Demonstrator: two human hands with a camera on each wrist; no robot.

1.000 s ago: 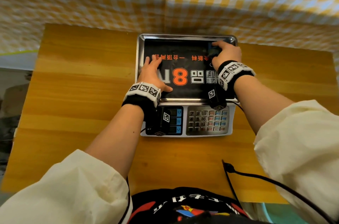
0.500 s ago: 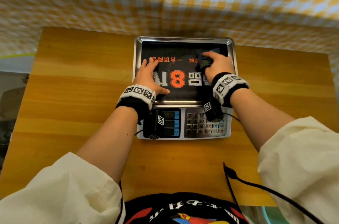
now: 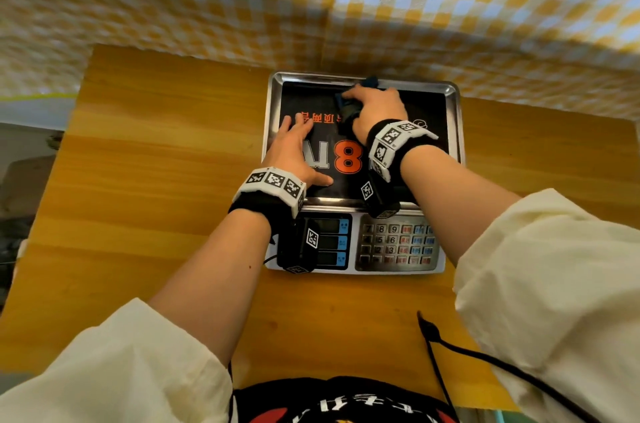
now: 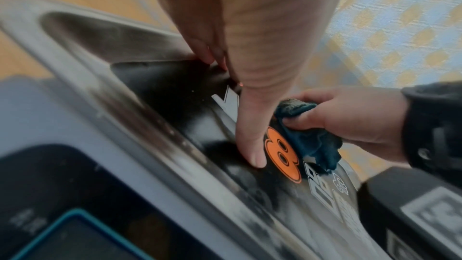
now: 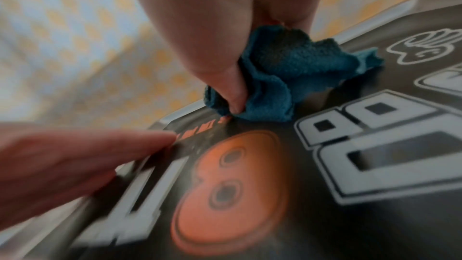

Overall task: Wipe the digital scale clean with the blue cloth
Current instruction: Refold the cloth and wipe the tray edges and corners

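The digital scale [image 3: 446,100] sits on the wooden table, its steel pan covered by a black sheet with an orange 8 [image 3: 348,156]. My left hand [image 3: 298,149] lies flat on the sheet's left half, fingers straight, thumb [image 4: 251,145] pressed down beside the 8 [image 4: 282,157]. My right hand [image 3: 374,107] grips the bunched blue cloth [image 5: 282,74] and presses it on the sheet near the pan's far rim. The cloth [image 3: 346,104] peeks out from under the fingers; the cloth [image 4: 310,139] also shows under the right hand [image 4: 350,118].
The scale's front panel has a blue-framed display [image 3: 337,240] and a keypad [image 3: 398,244]. A yellow-checked cloth wall [image 3: 311,7] rises right behind the table [image 3: 156,180]. A black cable [image 3: 450,350] runs across the near right of the table.
My right hand has slid the cloth from the pan's far right corner toward the far middle. The left hand has stayed flat on the left half.
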